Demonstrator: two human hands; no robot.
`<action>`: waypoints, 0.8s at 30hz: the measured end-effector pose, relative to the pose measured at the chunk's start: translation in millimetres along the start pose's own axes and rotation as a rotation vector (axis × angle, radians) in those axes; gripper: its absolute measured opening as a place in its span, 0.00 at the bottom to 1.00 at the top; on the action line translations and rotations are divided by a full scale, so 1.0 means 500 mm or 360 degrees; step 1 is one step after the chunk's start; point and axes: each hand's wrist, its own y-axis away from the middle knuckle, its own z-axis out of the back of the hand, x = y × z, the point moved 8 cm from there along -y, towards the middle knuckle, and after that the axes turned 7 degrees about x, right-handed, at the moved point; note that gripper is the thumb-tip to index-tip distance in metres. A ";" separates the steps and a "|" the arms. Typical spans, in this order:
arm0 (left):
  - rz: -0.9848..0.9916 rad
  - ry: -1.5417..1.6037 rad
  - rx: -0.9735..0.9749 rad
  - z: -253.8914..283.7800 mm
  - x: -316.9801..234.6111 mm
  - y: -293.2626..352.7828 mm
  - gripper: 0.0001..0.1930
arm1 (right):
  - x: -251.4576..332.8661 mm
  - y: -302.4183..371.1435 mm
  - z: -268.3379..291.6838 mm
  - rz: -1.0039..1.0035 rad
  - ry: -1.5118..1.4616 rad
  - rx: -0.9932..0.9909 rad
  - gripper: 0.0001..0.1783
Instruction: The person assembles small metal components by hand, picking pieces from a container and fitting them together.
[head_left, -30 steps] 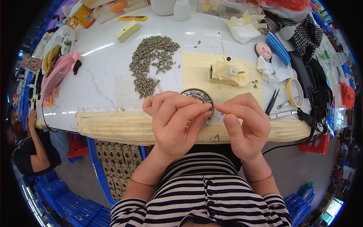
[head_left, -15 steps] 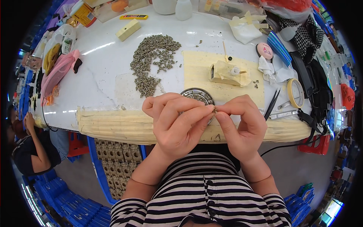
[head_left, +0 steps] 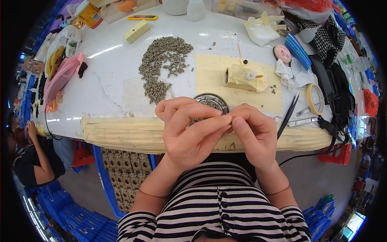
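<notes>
My left hand (head_left: 187, 137) and my right hand (head_left: 258, 139) meet at the fingertips, just over the table's near edge. Each is closed in a pinch. A small metal part is held between them, though the fingers now cover nearly all of it. Partly behind my left fingers sits a round steel dish (head_left: 219, 100) with small metal parts inside. Beyond it to the left, a curved pile of small grey metal parts (head_left: 157, 54) lies on the white table (head_left: 109, 76).
A tape-wrapped block (head_left: 244, 78) stands on a cream sheet (head_left: 209, 68). Black tweezers (head_left: 288, 117) and a tape roll (head_left: 309, 101) lie right. Padded tape covers the near edge (head_left: 121, 131). Below left, a blue tray (head_left: 99, 173) holds metal pieces. Another person (head_left: 38, 161) sits far left.
My right hand has shifted slightly left and down, its fingers curling closer against my left fingertips. The small part that showed between them is now mostly covered.
</notes>
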 end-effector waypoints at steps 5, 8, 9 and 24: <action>0.0004 -0.0153 0.0027 -0.003 -0.010 -0.003 0.11 | 0.026 0.000 0.014 0.0203 0.0383 -0.0104 0.04; 0.0019 -0.0215 0.0019 -0.005 -0.012 -0.004 0.11 | 0.072 0.007 0.003 0.0573 0.0870 -0.0119 0.07; 0.0025 -0.0208 0.0023 -0.005 -0.011 -0.005 0.12 | 0.085 0.010 -0.004 0.0684 0.1002 -0.0110 0.08; 0.0057 0.0142 -0.0060 0.005 0.014 0.000 0.14 | -0.025 -0.005 -0.017 -0.0303 -0.0292 0.0239 0.06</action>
